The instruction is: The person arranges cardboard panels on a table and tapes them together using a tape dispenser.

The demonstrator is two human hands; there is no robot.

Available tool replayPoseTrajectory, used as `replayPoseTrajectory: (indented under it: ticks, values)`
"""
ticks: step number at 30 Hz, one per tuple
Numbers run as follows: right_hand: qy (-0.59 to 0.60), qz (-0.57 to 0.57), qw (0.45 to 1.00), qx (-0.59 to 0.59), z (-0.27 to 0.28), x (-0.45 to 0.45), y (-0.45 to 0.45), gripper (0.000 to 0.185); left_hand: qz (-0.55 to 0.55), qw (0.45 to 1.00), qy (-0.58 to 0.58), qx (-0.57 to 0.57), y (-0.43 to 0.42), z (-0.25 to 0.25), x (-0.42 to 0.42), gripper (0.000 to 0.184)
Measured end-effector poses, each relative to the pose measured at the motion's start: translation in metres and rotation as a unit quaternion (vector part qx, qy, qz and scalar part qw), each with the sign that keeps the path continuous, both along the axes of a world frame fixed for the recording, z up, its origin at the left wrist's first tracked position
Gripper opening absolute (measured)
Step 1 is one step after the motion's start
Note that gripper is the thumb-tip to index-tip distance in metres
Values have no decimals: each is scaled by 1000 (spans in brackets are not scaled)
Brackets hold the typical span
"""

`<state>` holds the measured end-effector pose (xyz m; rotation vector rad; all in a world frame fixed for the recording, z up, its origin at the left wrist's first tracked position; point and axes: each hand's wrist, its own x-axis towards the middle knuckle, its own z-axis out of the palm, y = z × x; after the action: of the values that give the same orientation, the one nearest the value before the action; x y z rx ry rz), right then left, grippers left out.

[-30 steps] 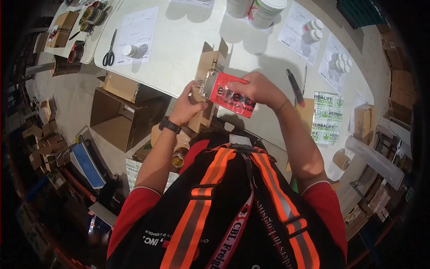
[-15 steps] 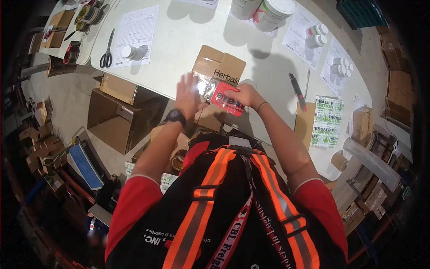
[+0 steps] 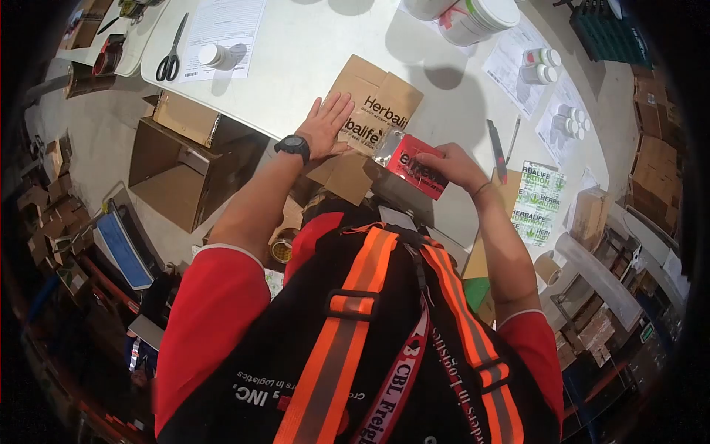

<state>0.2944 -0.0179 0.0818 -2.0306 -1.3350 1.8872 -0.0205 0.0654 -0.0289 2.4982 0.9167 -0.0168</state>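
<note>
A small brown cardboard box (image 3: 403,92) printed "Herbalife" lies at the table's near edge, with flaps hanging toward me. My left hand (image 3: 328,127), wearing a black watch, rests with outstretched fingers on the box's left side. In my right hand (image 3: 460,167) is a red tape dispenser (image 3: 416,164), its shiny front end against the box's near right edge. Printed packing tape (image 3: 362,132) lies across the top beside my left fingers. How far the tape reaches under the dispenser is hidden.
Scissors (image 3: 173,50), a white bottle (image 3: 214,56) and papers lie at the left. Large white tubs (image 3: 481,18) and smaller bottles (image 3: 540,73) stand at the back right. A box cutter (image 3: 496,152) and a pen are to the right. An open carton (image 3: 166,170) stands below the table's left edge.
My right hand has drawn the dispenser right and toward me. My left hand has come down flat on the box, and more printed tape shows. The view has shifted slightly.
</note>
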Motion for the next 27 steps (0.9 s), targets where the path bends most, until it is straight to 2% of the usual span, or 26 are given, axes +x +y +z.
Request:
replayPoseTrajectory:
  ticks: [9,19,27]
  values:
    - [-32,0,999,5,-34,-1,-8,52,23,999,-5,-31,-1,12,4,104]
    - [-15,-34,999,-5,-31,-5,-17,48,33,996,-50,-68,0,12,6,102]
    - [-48,-11,998,30,-45,-9,-23,57,61,995,-45,-66,-10,7,13,107]
